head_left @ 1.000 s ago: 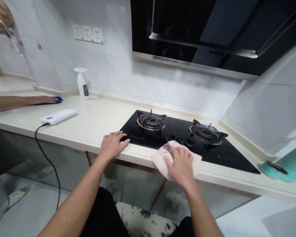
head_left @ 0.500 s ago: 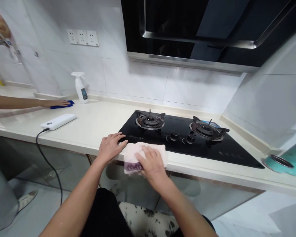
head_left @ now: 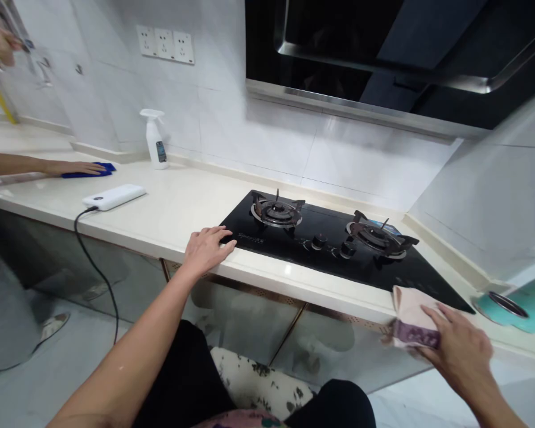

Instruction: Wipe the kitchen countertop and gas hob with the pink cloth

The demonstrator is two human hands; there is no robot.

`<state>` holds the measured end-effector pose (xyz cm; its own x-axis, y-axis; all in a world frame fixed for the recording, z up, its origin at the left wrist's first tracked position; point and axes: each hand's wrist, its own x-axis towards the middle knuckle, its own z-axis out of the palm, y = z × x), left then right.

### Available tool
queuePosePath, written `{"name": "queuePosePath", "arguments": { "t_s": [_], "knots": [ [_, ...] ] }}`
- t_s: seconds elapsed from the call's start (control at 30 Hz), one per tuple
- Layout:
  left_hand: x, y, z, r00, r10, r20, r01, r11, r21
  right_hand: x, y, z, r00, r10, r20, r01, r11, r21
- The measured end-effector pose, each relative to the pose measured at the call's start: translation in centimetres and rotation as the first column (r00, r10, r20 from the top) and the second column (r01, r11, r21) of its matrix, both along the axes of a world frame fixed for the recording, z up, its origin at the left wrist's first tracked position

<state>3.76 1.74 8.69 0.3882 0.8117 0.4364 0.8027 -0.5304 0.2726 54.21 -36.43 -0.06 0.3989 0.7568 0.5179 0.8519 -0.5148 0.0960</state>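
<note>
My right hand [head_left: 461, 345] holds a folded pale pink cloth [head_left: 412, 306] with a purple band against the counter's front edge, by the right front corner of the black gas stove [head_left: 294, 246]. Part of the cloth hangs over the edge. My left hand [head_left: 207, 249] rests on the counter at the stove's left front corner, its fingers spread and holding nothing. The stove has a left burner [head_left: 277, 213], a right burner [head_left: 378, 236] and two black knobs.
At the left, another person's hand [head_left: 78, 169] presses a blue cloth [head_left: 104, 169] on the counter. A white spray bottle [head_left: 156, 142] stands by the wall, and a white corded device [head_left: 116, 196] lies in front. At right is a turquoise container [head_left: 528, 309]. The range hood [head_left: 361, 53] overhangs the stove.
My right hand has slid the pink cloth rightward along the counter's front edge. My left hand stays by the stove corner. The other person's blue cloth has shifted left.
</note>
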Motion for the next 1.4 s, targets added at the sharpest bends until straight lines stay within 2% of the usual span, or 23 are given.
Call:
{"name": "queuePosePath", "arguments": {
  "t_s": [0.1,0.2,0.3,0.37,0.5,0.67,0.8,0.87,0.93,1.0,1.1,1.2,1.3,1.33,1.37,1.4],
  "knots": [
    [0.1,-0.2,0.0,1.000,0.008,0.005,-0.008,1.000,0.006,2.5,-1.3,-0.6,0.998,0.068,0.010,-0.068,0.997,0.034],
    [0.3,-0.4,0.0,1.000,0.011,0.018,-0.012,1.000,0.009,2.9,-1.2,-0.6,0.996,0.071,0.050,-0.072,0.997,0.021],
    [0.5,-0.5,0.0,0.999,0.015,0.038,-0.016,1.000,0.006,1.6,0.3,0.4,0.996,0.041,0.074,-0.035,0.997,-0.073],
    [0.6,-0.6,0.1,0.999,0.014,0.046,-0.014,1.000,0.000,-0.6,2.3,1.6,0.993,0.078,0.084,-0.063,0.985,-0.162],
    [0.6,-0.8,0.1,0.998,0.006,0.063,-0.006,1.000,-0.006,-8.9,8.7,4.5,0.950,0.304,0.075,-0.273,0.921,-0.278],
    [0.4,-1.0,-0.1,0.996,-0.005,0.084,0.005,1.000,-0.005,-22.8,18.2,7.4,0.813,0.582,0.037,-0.555,0.792,-0.255],
    [-0.1,-0.6,0.0,0.988,-0.023,0.152,0.029,0.999,-0.040,-31.7,24.1,9.0,0.734,0.679,0.007,-0.659,0.715,-0.233],
    [-0.5,-0.8,0.4,0.961,-0.035,0.275,0.056,0.996,-0.068,-34.7,26.1,9.6,0.711,0.703,0.000,-0.684,0.692,-0.230],
    [-0.8,-1.7,1.0,0.904,-0.089,0.418,0.107,0.994,-0.020,-36.5,27.4,10.0,0.703,0.711,-0.022,-0.696,0.681,-0.227],
    [-0.8,-3.3,1.2,0.846,-0.213,0.488,0.185,0.977,0.107,-37.1,28.1,10.2,0.701,0.708,-0.086,-0.706,0.673,-0.221],
    [0.3,-5.7,0.2,0.816,-0.392,0.425,0.330,0.920,0.214,-36.4,28.2,10.4,0.661,0.715,-0.228,-0.750,0.631,-0.198],
    [1.9,-6.8,-2.2,0.849,-0.453,0.272,0.406,0.889,0.213,-34.5,27.4,10.2,0.508,0.805,-0.306,-0.860,0.492,-0.134],
    [2.8,-6.4,-4.4,0.869,-0.479,0.125,0.436,0.861,0.263,-31.5,25.9,9.9,0.337,0.859,-0.386,-0.936,0.351,-0.035],
    [2.8,-6.2,-4.8,0.868,-0.488,0.086,0.449,0.848,0.282,-30.2,25.2,9.7,0.312,0.854,-0.415,-0.939,0.343,0.000],
    [2.7,-6.0,-5.1,0.868,-0.494,0.050,0.459,0.837,0.299,-28.7,24.5,9.5,0.316,0.842,-0.437,-0.929,0.367,0.037],
    [2.5,-5.9,-5.3,0.870,-0.492,0.013,0.464,0.829,0.313,-27.0,23.6,9.1,0.346,0.823,-0.450,-0.903,0.422,0.077]
  ]
}}
